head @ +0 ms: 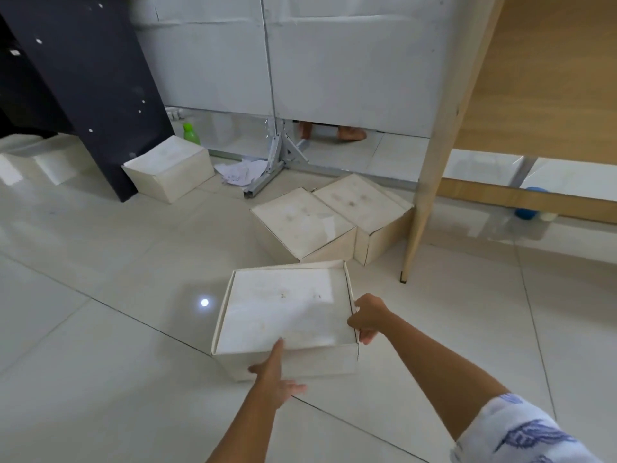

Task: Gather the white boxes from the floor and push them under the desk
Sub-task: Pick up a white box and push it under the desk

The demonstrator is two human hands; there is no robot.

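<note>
A white cardboard box [283,315] is observed on the tiled floor [100,329] at lower centre of the frame, its far edge close to, possibly touching, two further white boxes. The right hand [367,317] is clamped on the box's right-hand rim, fingers curled over the edge. The left hand [273,375] is laid flat against the near wall of the box, fingers spread apart, one fingertip reaching the top edge; nothing is gripped by it.

The nearer of the pair [305,223] and the one behind it [362,208] are seen touching each other at centre frame, the latter resting just beside the wooden desk leg [434,162]. A fourth white box [170,167] is noted at centre left, against a dark panel [83,78], well apart from the others. A green bottle [191,133] and crumpled papers [240,172] lie behind, near the metal partition foot [283,162].

The step in hand is judged to be the sliding of the near box toward the desk at upper right. It is advised that the push be applied low on the near wall, so that tipping is avoided, while direction is governed by the right hand. The desk leg should be cleared on its right side; the two boxes ahead are likely to be driven along if the line is not corrected.
</note>
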